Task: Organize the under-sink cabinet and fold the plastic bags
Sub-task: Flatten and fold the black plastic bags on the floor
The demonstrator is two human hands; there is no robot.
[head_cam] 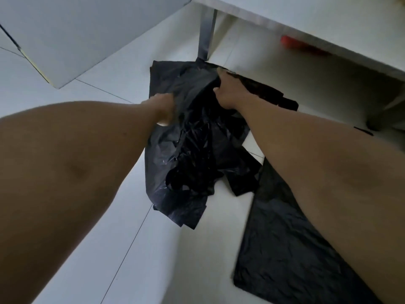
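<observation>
Over the floor (166, 266), a crumpled, glossy black bag (192, 154) is held by the left hand (163, 110), gripping its side, and the right hand (228, 91), clutching its top; a second bag (276, 249) lies flat alongside.

Bag heap (192, 150) on floor (109, 216) before cabinet (285, 23), flat bag (285, 249) nearer right

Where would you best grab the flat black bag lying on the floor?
I'd pinch the flat bag at its near left corner, coming from the left over the floor: it lies spread flat, and the right arm covers its other side.
</observation>
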